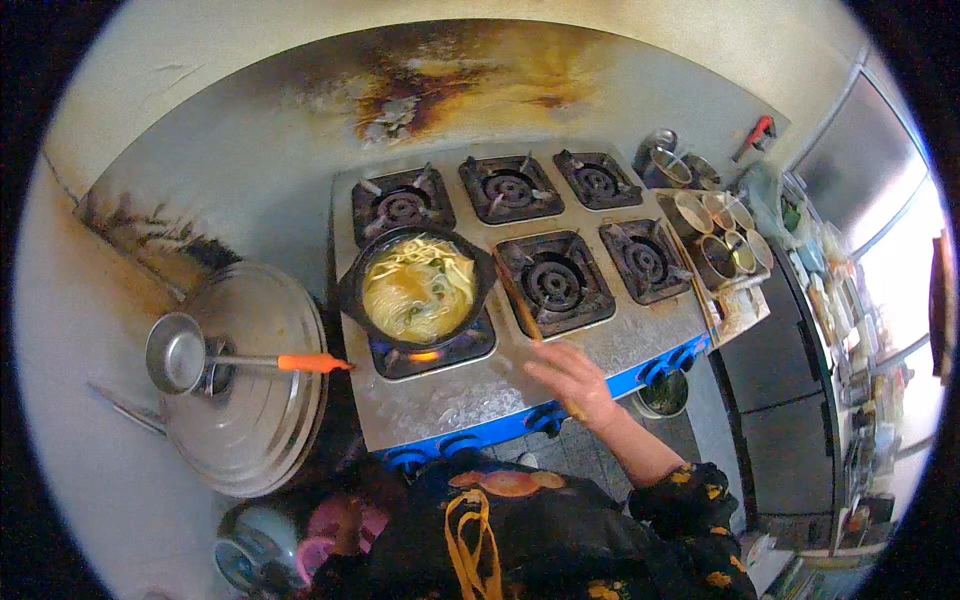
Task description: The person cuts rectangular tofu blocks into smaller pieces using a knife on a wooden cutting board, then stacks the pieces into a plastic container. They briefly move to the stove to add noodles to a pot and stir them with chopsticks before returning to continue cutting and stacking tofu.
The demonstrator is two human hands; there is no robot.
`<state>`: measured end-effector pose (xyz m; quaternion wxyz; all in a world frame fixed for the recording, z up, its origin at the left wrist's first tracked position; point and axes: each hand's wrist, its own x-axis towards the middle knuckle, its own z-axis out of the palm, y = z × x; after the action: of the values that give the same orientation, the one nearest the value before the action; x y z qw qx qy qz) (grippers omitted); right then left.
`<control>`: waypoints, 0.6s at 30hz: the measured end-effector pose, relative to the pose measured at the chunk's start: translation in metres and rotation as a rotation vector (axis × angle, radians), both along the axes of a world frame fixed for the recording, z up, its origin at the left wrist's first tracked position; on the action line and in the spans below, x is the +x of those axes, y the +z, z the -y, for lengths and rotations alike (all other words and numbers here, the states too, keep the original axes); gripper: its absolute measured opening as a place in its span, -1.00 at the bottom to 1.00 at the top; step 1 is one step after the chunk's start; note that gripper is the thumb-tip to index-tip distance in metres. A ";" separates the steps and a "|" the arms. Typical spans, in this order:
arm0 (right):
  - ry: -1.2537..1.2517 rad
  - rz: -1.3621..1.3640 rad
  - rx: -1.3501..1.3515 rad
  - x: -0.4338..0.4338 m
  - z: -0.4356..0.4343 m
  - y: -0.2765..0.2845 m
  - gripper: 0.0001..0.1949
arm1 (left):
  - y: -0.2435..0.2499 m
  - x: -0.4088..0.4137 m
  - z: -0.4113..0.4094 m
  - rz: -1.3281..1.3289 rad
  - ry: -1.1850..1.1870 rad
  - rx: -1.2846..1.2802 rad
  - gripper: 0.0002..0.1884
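Observation:
My right hand [574, 379] is shut on a long wooden stick, likely cooking chopsticks [517, 300], over the front of the steel gas stove [442, 401]. Its far end points towards the right rim of a black two-eared pot [351, 292]. Noodles in yellowish broth [416, 300] fill the pot, with pale strips and some greens on top. The pot stands over the front-left burner, where an orange and blue flame [424, 357] shows. I cannot make out my left hand in this view.
A ladle with an orange handle [315, 363] lies across a large round metal lid [240, 427] at the left. Other burners [555, 281] carry iron grates. Seasoning containers [716, 255] stand at the right; blue-panel knobs [547, 421] line the front. Basins [262, 551] sit low left.

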<state>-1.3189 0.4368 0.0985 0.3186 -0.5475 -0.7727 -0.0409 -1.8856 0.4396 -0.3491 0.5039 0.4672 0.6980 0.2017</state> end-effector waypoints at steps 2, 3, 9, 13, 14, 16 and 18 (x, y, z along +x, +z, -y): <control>0.014 0.109 -0.064 -0.005 -0.003 -0.011 -0.59 | 0.005 -0.010 -0.002 -0.004 0.006 -0.004 -0.84; 0.017 0.166 -0.102 -0.006 -0.003 -0.017 -0.56 | 0.007 -0.011 -0.004 -0.003 0.006 -0.008 -0.84; 0.131 0.136 -0.259 -0.006 -0.007 -0.032 -0.33 | 0.023 -0.024 0.005 0.001 0.015 -0.056 -0.84; 0.175 0.162 -0.428 -0.006 -0.001 -0.023 -0.10 | 0.034 -0.025 0.020 -0.011 -0.002 -0.099 -0.84; 0.169 0.176 -0.454 -0.004 0.004 -0.020 -0.09 | 0.037 -0.022 0.020 -0.013 -0.016 -0.102 -0.84; 0.160 0.197 -0.478 0.000 0.012 -0.010 -0.07 | 0.049 -0.009 0.010 -0.020 -0.065 -0.097 -0.84; 0.226 0.072 -0.358 -0.002 0.019 -0.011 -0.09 | 0.062 0.016 -0.008 -0.028 -0.120 -0.068 -0.85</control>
<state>-1.3204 0.4175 0.0871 0.1910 -0.5034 -0.8350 0.1133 -1.8701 0.4477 -0.2866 0.5208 0.4935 0.6823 0.1405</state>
